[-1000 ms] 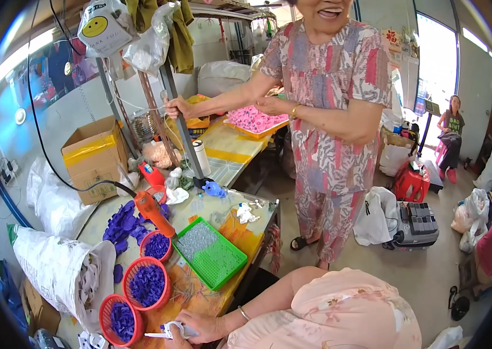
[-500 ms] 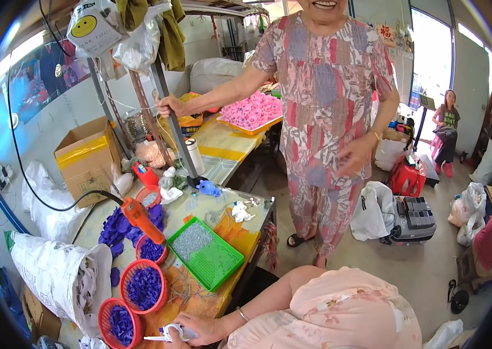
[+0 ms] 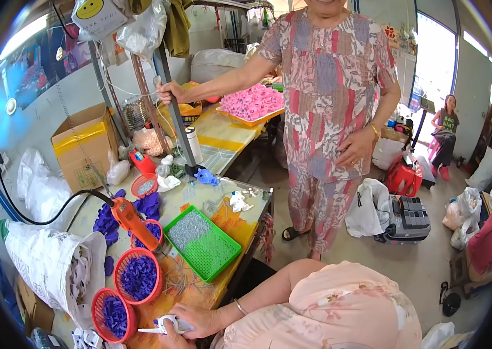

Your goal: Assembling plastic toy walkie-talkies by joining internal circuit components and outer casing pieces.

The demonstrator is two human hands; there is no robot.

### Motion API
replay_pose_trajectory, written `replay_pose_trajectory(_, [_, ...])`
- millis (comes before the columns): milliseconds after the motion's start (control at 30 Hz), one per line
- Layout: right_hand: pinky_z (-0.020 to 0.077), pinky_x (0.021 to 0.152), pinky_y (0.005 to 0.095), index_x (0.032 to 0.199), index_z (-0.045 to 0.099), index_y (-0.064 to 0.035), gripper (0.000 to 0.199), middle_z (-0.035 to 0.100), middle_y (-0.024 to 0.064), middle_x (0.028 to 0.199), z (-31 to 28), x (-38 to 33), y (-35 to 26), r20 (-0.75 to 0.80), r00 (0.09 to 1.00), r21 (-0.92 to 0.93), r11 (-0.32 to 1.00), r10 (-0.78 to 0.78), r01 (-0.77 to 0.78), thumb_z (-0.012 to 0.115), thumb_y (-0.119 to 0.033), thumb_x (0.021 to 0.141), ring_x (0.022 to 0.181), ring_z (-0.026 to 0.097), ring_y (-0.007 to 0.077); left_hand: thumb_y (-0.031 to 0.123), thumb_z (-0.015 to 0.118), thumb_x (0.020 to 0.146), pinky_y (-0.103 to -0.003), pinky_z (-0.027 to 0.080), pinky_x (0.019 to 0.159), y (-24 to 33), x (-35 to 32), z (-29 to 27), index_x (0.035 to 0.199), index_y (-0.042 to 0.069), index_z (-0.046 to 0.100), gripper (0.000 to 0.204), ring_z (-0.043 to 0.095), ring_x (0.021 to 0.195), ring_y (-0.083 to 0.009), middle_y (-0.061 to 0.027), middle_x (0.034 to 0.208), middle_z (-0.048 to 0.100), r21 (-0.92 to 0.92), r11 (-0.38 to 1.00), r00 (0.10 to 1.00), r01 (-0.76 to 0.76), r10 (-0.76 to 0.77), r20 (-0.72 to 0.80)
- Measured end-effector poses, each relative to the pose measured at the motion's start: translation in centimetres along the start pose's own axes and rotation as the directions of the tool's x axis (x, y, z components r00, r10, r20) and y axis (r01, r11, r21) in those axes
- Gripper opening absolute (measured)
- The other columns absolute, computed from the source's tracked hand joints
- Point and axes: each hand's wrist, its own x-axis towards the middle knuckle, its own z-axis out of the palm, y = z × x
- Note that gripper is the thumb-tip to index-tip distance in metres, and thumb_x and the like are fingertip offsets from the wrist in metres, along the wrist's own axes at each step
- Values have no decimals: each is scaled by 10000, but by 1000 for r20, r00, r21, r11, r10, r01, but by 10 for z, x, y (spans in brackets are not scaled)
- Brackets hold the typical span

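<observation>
At the lower edge my right hand [image 3: 198,319], a bangle on its wrist, is closed round a small white plastic piece [image 3: 170,323] with a thin pointed end and a bit of purple. My left hand [image 3: 175,339] pinches the same piece from below, mostly cut off by the frame edge. Left of my hands stand red baskets [image 3: 116,269] of small purple parts. An orange electric screwdriver [image 3: 131,216] hangs on a cable over the smallest basket. Beyond my hands lies a green tray [image 3: 212,259] of small grey pieces.
Left of the baskets a white sack [image 3: 48,262] of white parts lies open. Flat purple pieces [image 3: 106,224] and a blue part [image 3: 206,177] lie on the table. A person [image 3: 330,104] stands across, one hand on a metal post; another sits far right. A cardboard box [image 3: 86,154] stands behind.
The view has shifted slightly. The screwdriver hangs a little lower and further left. The white piece has turned slightly in my hands. The standing person's free hand has come to rest at the waist.
</observation>
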Motion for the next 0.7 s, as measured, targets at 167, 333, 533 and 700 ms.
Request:
replay_pose_trajectory(167, [418, 874, 386, 1184, 453, 11, 585, 484, 174, 1059, -5, -1, -7, 13, 1000, 11, 1000, 19, -20, 709, -148, 683, 1003, 491, 337, 169, 559, 877, -307, 489, 643, -1, -3, 1, 908, -13, 585, 187, 568, 746, -188, -89, 858, 583, 29, 999, 999, -29, 30, -33])
replay_pose_trajectory(333, [418, 872, 387, 1196, 450, 12, 606, 481, 173, 1058, -4, -1, -6, 37, 999, 36, 999, 28, -30, 714, -138, 672, 1002, 489, 339, 161, 556, 870, -312, 490, 645, -16, 5, -10, 919, -14, 585, 185, 571, 752, -196, -93, 865, 585, -11, 1000, 998, -14, 13, -58])
replay_pose_trajectory(533, [415, 865, 393, 1164, 447, 2, 580, 467, 177, 1048, 0, 2, -5, 13, 1000, 36, 999, -7, 7, 712, -115, 661, 989, 483, 348, 242, 566, 915, -267, 484, 598, 1, -5, 0, 946, 59, 519, 192, 568, 713, -120, -25, 829, 561, -175, 984, 1000, 13, -12, 10])
replay_pose_trajectory(700, [424, 861, 396, 1152, 423, 43, 605, 443, 200, 1074, -14, 5, -19, 33, 999, -23, 1000, 12, -11, 726, -116, 653, 998, 481, 363, 69, 566, 842, -257, 476, 608, 11, -4, 9, 991, 40, 508, 162, 552, 698, -110, -25, 824, 557, -215, 976, 998, 28, -40, -51])
